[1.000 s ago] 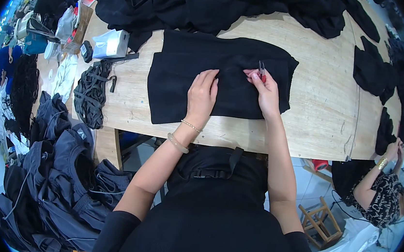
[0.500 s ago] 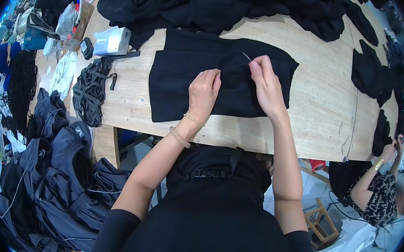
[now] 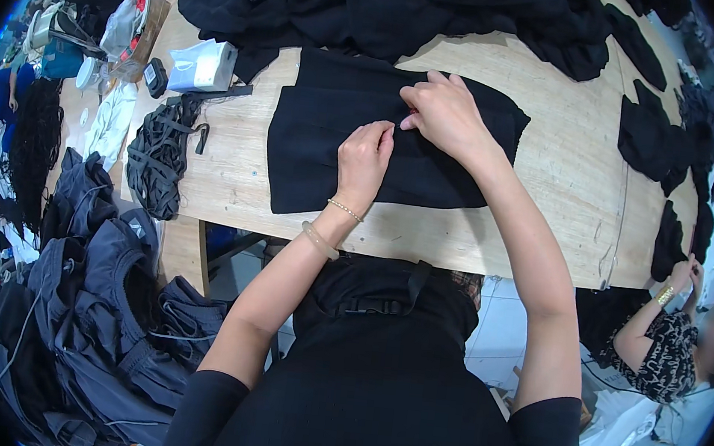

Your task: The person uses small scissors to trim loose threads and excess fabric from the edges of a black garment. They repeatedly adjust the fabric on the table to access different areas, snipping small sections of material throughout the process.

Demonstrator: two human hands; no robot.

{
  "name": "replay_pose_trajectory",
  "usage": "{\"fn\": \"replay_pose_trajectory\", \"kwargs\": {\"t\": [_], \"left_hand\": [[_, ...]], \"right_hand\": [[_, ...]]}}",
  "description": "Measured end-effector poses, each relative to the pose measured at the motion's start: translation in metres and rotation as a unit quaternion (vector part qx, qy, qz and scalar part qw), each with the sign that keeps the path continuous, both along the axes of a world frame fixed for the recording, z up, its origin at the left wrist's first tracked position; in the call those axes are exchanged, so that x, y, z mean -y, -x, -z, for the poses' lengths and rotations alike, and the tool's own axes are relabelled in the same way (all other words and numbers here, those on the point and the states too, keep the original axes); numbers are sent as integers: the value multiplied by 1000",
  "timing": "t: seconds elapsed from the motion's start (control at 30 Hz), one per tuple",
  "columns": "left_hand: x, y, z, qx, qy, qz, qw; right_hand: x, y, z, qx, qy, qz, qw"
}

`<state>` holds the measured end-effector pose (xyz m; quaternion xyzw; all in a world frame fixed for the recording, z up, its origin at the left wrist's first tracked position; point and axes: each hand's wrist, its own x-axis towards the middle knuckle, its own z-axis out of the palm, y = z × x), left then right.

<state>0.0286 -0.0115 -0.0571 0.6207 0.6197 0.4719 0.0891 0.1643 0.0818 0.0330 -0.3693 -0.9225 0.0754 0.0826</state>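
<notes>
A black garment piece [image 3: 321,151] lies flat on the wooden table, its ribbed or gathered edge to the right. My left hand [image 3: 365,159] rests on the middle of it, fingers pinched together on the fabric. Just up and right of it, my right hand [image 3: 446,115] is curled closed over the cloth, its fingertips close to the left ones. Only a bit of red shows in its grip; the earlier frame shows small thread snips with pointed metal blades there. The blades are hidden now.
Black garments [image 3: 377,10] are heaped along the far side. At left are a tissue pack [image 3: 203,67], a tangle of dark straps [image 3: 160,152] and a pile of dark grey garments [image 3: 99,310]. More black pieces [image 3: 653,135] lie right, where a co-worker [image 3: 659,347] sits.
My right hand has moved left, toward my left hand, and turned so its back covers the snips. The left hand stays nearly in place on the fabric.
</notes>
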Motion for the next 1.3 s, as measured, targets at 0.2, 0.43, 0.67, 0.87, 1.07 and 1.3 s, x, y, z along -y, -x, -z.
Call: {"fn": "replay_pose_trajectory", "kwargs": {"t": [0.2,0.43,0.67,0.87,1.07,1.3], "left_hand": [[0,0,-2,6,17,3,1000],[-1,1,-2,15,19,4,1000],[-2,5,-5,46,40,-2,998],[-2,3,-6,49,48,-3,998],[-2,4,-7,51,48,3,998],[1,24,-35,284,80,-29,955]], "right_hand": [[-2,7,0,28,-15,-22,999],[-5,8,-1,34,-16,-30,999],[-13,-18,-12,-16,62,43,997],[-10,-4,-5,-21,32,-17,999],[-9,9,-4,29,26,-33,999],[-17,-33,-26,-128,99,108,981]]}}
